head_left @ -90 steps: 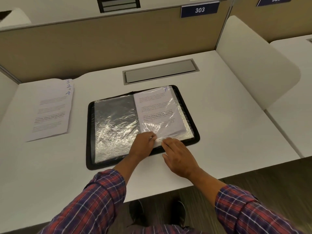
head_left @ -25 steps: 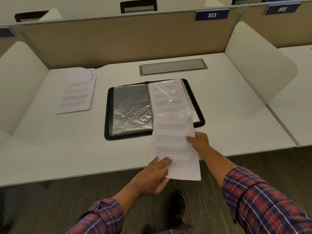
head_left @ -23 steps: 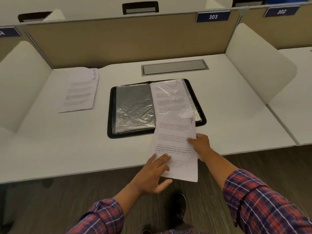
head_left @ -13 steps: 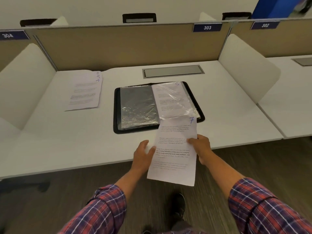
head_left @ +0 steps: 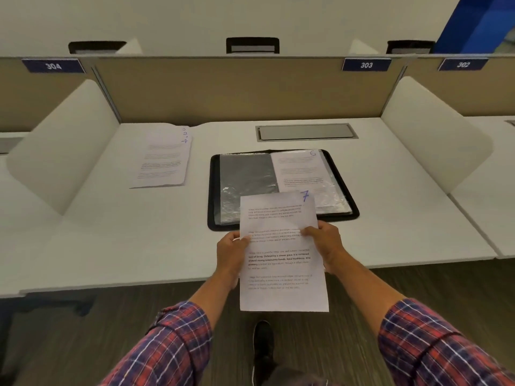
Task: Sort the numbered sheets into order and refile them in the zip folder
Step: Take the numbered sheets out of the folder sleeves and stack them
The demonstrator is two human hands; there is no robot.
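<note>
Pinching sheet 7 [head_left: 282,270] under both thumbs [head_left: 245,238]

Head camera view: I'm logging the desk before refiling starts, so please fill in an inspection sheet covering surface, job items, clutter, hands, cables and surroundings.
Surface: white desk, with a grey recessed cover plate at the back.
Job's things: white printed sheet marked 7 held over the desk's near edge; black zip folder lies open, sheet marked 6 in its right clear sleeve; loose stack of numbered sheets at back left, a 4 readable on it.
Clutter: nothing seen.
Hands: left hand and right hand each pinch a side edge of the sheet marked 7.
Cables: nothing seen.
Surroundings: tan partition with label 303, white side dividers, dark floor.
</note>
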